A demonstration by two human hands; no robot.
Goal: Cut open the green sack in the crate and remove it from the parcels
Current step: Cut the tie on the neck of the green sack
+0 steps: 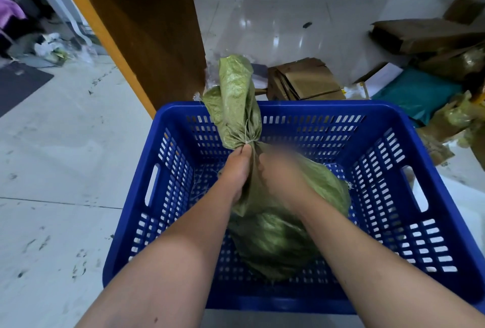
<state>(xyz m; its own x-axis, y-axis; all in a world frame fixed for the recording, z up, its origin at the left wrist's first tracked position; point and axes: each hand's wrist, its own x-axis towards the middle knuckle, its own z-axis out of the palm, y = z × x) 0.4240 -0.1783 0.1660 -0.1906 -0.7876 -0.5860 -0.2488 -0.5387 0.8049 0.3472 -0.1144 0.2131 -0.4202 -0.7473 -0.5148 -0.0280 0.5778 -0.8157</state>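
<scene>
A pale tiled floor [52, 170] spreads to the left, scuffed with dark marks, and farther back it turns glossy and throws back the light. A brown wooden panel [147, 26] with a yellow-orange edge rises at upper centre. Just right of its foot lies a stack of flattened cardboard boxes [304, 79]. More brown cardboard [425, 35] is heaped at the right edge, and below it sits a teal plastic mailer [417, 95] among crumpled yellowish wrapping [456, 115]. At far left a dark mat [18, 83] lies on the floor, with what may be a heap of plastic bags [49, 48] behind it and a purple cloth [10, 10] above.
</scene>
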